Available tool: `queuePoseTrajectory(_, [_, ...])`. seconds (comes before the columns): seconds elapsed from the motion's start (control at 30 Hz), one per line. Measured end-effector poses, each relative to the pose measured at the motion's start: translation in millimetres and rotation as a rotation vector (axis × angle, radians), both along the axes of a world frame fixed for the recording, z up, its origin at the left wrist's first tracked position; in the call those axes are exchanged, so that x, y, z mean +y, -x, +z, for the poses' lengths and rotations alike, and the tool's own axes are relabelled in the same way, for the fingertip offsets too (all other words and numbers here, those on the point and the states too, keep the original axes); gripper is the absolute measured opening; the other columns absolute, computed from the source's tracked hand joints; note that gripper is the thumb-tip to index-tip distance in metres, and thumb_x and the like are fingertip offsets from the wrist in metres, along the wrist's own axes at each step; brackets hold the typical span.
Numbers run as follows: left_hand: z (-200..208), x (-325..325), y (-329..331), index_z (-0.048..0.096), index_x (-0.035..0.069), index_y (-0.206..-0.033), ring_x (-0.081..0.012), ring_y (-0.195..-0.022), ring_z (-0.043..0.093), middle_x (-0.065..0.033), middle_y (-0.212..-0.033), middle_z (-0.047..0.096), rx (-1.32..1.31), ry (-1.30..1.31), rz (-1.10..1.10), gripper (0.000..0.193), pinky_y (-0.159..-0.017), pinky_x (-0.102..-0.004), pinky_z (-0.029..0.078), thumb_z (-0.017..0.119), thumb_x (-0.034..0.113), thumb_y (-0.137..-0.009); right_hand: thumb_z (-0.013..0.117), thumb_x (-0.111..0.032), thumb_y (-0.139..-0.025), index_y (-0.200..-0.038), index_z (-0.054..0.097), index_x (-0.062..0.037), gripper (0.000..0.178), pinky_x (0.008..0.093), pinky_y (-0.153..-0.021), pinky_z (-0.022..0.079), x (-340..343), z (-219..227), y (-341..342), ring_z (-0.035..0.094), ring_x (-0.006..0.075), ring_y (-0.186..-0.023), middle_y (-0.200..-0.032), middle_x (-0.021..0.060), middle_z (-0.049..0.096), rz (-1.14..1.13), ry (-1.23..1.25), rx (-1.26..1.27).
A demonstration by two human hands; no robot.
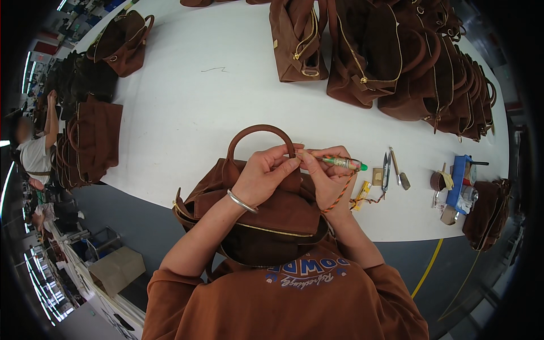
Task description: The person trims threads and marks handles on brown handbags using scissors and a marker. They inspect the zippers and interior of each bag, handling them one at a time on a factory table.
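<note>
A brown handbag (266, 212) with a gold zipper rests against me at the table's near edge, its top gaping. My left hand (259, 177) pinches the base of the bag's rounded handle (258, 130) on its right side. In my right hand (328, 186), closed, is a slim pen-shaped tool with a green end (344, 163). Its tip points left at the handle base, close to my left fingertips; the exact contact is hidden by fingers. An orange-and-green cord (339, 198) hangs along my right wrist.
Right of my hands lie scissors (386, 173), a brush (401, 177) and a small yellow packet (361, 194). A blue holder (458, 182) stands farther right. Several brown bags (362, 62) crowd the far right; more bags (96, 141) line the left edge, where another person (37, 147) stands.
</note>
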State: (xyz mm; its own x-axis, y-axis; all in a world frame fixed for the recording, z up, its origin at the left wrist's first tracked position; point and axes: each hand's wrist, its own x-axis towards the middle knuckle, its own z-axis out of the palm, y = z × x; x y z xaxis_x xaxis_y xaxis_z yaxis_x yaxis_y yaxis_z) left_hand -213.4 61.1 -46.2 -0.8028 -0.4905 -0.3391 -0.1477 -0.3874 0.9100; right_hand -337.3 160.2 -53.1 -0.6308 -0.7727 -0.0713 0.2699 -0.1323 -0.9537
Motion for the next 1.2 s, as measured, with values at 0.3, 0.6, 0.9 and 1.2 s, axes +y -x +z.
queuePoseTrajectory(0.3, [-5,0,-1,0.053,-0.002,-0.134,-0.0081,-0.106,0.06,-0.0057,-0.112,0.067,-0.038,0.037,-0.003,0.037,-0.092,-0.0239,0.048,0.056,0.01,-0.099,0.067,0.001,-0.089,-0.092,0.057,0.0012,0.01,0.0152,-0.048,0.041,-2,0,-6,0.056,0.0021,-0.06,-0.075,0.0025,0.064,-0.028,-0.01,0.048])
queuePoseTrajectory(0.6, [-6,1,0,0.053,-0.002,-0.133,-0.0097,-0.107,0.06,-0.0066,-0.114,0.067,-0.027,0.01,0.007,0.036,-0.093,-0.025,0.049,0.056,0.009,-0.099,0.065,0.006,-0.088,-0.091,0.06,0.0063,0.006,0.0209,-0.069,0.052,1,-3,-10,0.063,0.0096,-0.078,-0.093,0.0074,0.062,-0.018,-0.066,0.154])
queuePoseTrajectory(0.9, [-6,3,2,0.056,-0.003,-0.127,-0.0084,-0.098,0.063,-0.0052,-0.108,0.068,-0.079,0.043,0.015,0.032,-0.087,-0.024,0.051,0.056,0.012,-0.099,0.065,0.002,-0.089,-0.092,0.06,0.0073,0.008,0.0234,-0.067,0.053,-11,4,13,0.065,0.0112,-0.079,-0.089,0.008,0.065,0.157,-0.165,0.207])
queuePoseTrajectory(1.2, [-15,2,1,0.056,-0.003,-0.125,-0.0102,-0.094,0.065,-0.0055,-0.104,0.068,-0.042,0.036,-0.012,0.031,-0.084,-0.0247,0.051,0.055,0.013,-0.1,0.066,-0.003,-0.09,-0.094,0.059,0.0042,0.011,0.0256,-0.067,0.053,-17,8,35,0.061,0.009,-0.075,-0.081,0.0056,0.064,0.275,-0.15,0.106])
